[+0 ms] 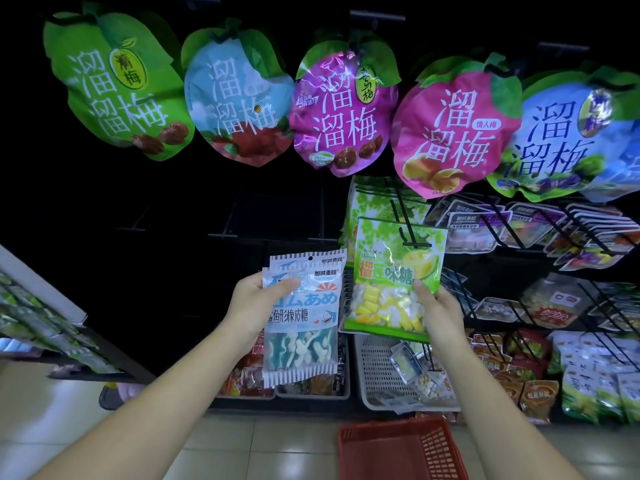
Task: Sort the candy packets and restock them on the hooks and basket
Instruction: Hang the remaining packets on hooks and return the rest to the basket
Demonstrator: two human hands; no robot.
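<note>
My left hand (254, 303) grips two stacked blue-and-white shark gummy packets (303, 327), thumb across the front one. My right hand (438, 313) pinches the lower right corner of a green durian candy packet (394, 275) filled with yellow and white sweets. The top of that packet is at the tip of a black hook (412, 239), and more green packets of the same kind (370, 199) hang behind it. Left of that hook are bare dark hooks (242, 233).
Large plum snack bags (343, 109) hang in a row overhead. Wire racks (554, 230) with packets fill the right side. A white basket (377, 368) with a few packets sits on the low shelf; a red shopping basket (401, 448) stands on the floor.
</note>
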